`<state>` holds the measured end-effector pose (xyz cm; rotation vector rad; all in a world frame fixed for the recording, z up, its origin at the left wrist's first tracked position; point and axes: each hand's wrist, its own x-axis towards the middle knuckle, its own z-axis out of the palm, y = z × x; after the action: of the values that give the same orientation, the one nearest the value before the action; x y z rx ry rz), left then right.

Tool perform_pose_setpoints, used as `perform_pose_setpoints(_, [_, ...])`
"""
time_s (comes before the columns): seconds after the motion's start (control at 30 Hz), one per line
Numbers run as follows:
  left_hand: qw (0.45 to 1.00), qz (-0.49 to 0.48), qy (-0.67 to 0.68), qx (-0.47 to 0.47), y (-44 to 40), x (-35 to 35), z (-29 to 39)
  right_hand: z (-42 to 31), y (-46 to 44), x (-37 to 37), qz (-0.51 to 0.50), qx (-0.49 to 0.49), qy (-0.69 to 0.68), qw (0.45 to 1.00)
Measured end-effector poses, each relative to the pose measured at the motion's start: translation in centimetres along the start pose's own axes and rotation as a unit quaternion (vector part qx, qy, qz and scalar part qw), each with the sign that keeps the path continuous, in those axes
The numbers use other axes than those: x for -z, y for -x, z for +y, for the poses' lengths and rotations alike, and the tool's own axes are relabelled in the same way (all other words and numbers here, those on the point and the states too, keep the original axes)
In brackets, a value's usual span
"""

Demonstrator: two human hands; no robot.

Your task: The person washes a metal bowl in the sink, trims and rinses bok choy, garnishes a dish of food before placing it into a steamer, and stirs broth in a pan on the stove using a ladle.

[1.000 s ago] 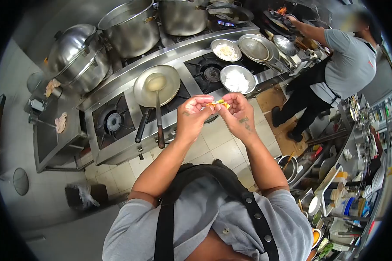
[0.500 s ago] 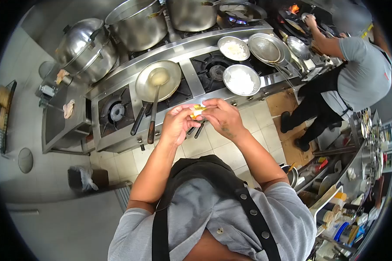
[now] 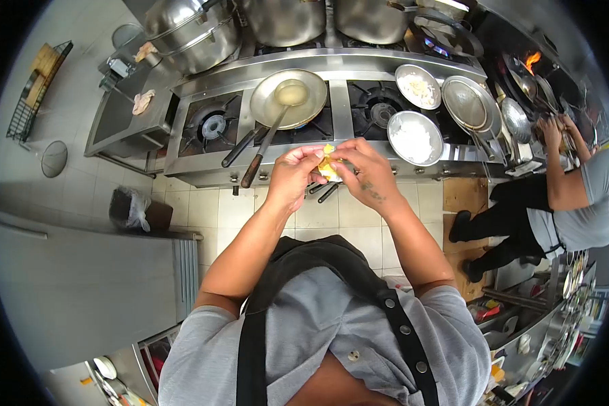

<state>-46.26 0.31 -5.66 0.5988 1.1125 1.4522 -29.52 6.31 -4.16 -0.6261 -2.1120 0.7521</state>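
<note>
You stand at the near side of a steel stove [image 3: 340, 118], your left hand [image 3: 292, 177] and right hand [image 3: 368, 174] pinching a small yellow-and-white piece [image 3: 329, 170] between fingertips, held in front of the stove's near edge. A pan [image 3: 264, 101] with a ladle [image 3: 291, 93] sits far left, a bowl [image 3: 419, 160] of white contents far right. The step in hand looks like close fingertip work; your next move seems to call for a light, steady two-handed pinch.
</note>
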Motion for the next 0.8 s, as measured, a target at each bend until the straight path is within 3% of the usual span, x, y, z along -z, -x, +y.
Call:
perform_pose_setpoints(0.23, [1.0,0.012,0.0,-0.003,0.3,3.8,-0.1,0.7,-2.2,-2.4,-0.115,0.015,0.016,0.993])
perform_pose_setpoints(0.5, [0.998,0.053,-0.017,0.024,-2.3,8.8,2.1,2.1,-5.4,-8.2,-0.173,-0.087,-0.065,0.979])
perform_pose_setpoints(0.67, [0.992,0.081,-0.092,0.037,-7.5,13.0,4.3,2.4,-8.6,-13.0,-0.083,-0.106,-0.067,0.989])
perform_pose_setpoints(0.8, [0.992,0.109,-0.06,0.035,-12.3,16.1,5.2,4.6,-11.4,-17.1,0.012,-0.135,-0.074,0.988])
